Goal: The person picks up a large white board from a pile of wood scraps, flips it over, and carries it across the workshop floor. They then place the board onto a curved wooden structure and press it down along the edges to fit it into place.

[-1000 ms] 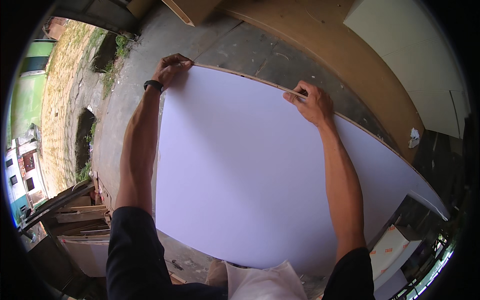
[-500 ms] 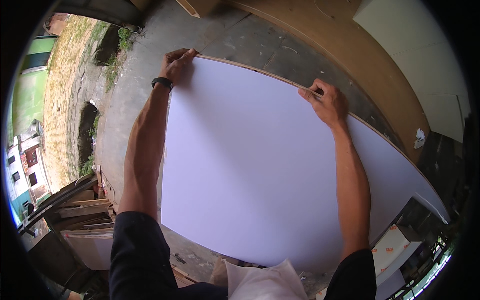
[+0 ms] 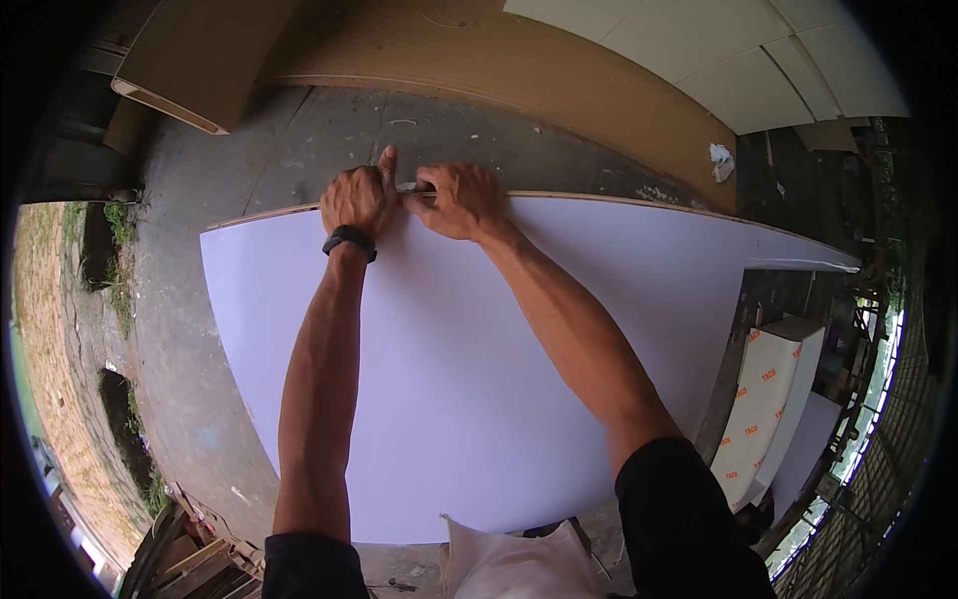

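White panel (image 3: 469,399) spreads out in front of you, its long far edge running across the view above the grey concrete floor (image 3: 180,329) and its near side close to your body. Your left hand (image 3: 359,203), with a black wristband (image 3: 349,241), is curled over that far edge, thumb jutting away from you, fingertips hidden. Just beside it, your right hand (image 3: 459,202) pinches the same edge, thumb on the near side and fingers folded beyond. Something small and pale shows between the two; you cannot tell what. To your right, near the panel, stands a white box (image 3: 763,414) with orange print; a crumpled white scrap (image 3: 720,163) lies farther off.
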Demonstrator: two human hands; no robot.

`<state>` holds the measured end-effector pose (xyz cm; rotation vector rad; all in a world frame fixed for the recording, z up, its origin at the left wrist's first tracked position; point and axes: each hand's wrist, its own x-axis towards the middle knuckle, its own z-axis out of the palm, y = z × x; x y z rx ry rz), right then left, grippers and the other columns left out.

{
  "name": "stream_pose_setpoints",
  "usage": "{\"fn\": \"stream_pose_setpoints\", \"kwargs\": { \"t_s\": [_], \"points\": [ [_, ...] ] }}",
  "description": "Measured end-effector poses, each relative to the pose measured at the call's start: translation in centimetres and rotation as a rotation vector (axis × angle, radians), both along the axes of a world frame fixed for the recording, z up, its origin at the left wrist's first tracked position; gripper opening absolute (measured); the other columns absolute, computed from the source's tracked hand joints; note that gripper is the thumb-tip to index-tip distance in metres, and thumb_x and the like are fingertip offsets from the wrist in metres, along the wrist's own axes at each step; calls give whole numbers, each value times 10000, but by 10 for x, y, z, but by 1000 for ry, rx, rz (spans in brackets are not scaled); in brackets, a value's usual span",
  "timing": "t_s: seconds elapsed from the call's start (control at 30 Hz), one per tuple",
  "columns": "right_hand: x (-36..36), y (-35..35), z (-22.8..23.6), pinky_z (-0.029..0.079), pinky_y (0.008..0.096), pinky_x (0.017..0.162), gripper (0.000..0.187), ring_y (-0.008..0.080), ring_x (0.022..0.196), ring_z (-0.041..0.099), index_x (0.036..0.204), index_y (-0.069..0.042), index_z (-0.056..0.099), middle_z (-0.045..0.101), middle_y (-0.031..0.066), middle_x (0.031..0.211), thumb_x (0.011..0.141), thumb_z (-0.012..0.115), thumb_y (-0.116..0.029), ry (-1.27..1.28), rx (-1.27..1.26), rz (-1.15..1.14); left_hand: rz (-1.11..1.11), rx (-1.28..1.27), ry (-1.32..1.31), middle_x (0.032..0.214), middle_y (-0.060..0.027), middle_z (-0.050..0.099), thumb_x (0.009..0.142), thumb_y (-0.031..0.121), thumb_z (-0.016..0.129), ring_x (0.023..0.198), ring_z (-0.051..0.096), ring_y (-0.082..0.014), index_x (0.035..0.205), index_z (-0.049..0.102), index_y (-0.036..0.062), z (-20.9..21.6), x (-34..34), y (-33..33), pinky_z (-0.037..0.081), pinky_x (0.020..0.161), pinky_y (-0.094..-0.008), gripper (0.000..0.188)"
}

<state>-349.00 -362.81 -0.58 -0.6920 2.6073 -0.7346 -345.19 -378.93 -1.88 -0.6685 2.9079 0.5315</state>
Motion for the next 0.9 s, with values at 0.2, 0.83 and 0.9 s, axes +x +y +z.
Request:
{"fn": "stream_pose_setpoints", "kwargs": {
  "t_s": [0.2,0.83,0.9],
  "points": [
    [-37,162,-21,500,473,619,501,352,653,649,677,-62,596,647,121,661,981,612,-460,331,-31,-203,-8,-66,54,765,-241,699,1058,635,301,773,686,-443,731,753,19,-7,0,-3,529,733,-514,831],
    [-106,422,-18,550,521,797,958,408,797,702,648,14,683,695,229,719,996,246,-765,212,289,-590,-433,-20,203,881,-243,684,1057,622,310,782,633,-443,868,694,8,-26,-28,131,472,717,-538,749],
    [-103,430,-27,553,507,803,952,403,799,705,659,2,690,700,227,726,999,236,-763,284,242,-611,-537,222,108,943,-243,693,1067,574,325,861,646,-468,897,701,22,-7,-60,247,489,764,-553,689]
  ]
}}
